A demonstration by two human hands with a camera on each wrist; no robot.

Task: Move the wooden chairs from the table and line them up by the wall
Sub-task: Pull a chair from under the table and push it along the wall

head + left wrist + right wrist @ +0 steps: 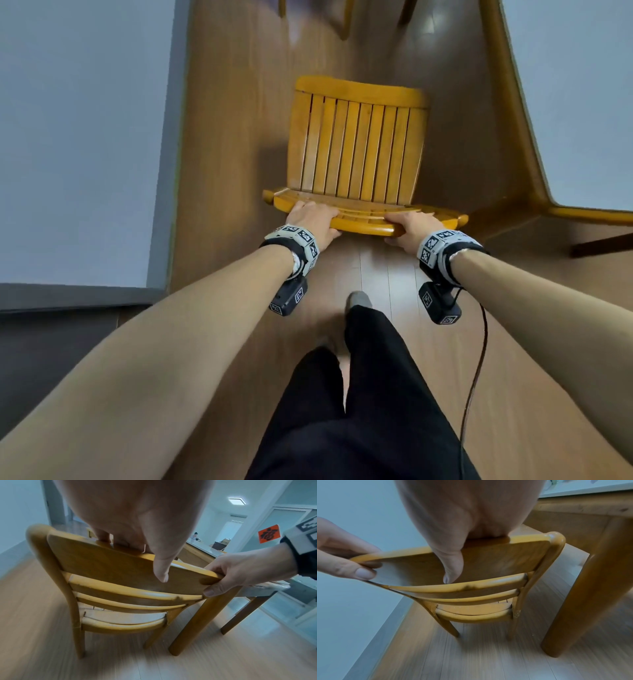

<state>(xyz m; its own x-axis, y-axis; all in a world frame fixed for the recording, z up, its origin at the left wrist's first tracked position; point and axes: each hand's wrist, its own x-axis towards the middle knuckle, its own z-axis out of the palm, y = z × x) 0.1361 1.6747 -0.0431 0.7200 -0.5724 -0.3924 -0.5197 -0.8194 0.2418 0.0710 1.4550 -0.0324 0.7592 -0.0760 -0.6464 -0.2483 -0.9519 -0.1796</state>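
Note:
A yellow-brown wooden chair [356,147] with a slatted seat stands on the wood floor between the wall on the left and the table on the right. My left hand [313,219] grips the left part of its top back rail [106,563], fingers over the front and thumb behind. My right hand [409,226] grips the right part of the same rail [496,557]. Both wrist views look down the chair's back to its legs on the floor. The floor is motion-blurred in both wrist views.
A pale wall [82,137] with a grey baseboard runs along the left. The wooden-edged table [513,102] and its thick leg [590,588] stand close on the right. Legs of another chair [346,20] show at the far end. My feet are just behind the chair.

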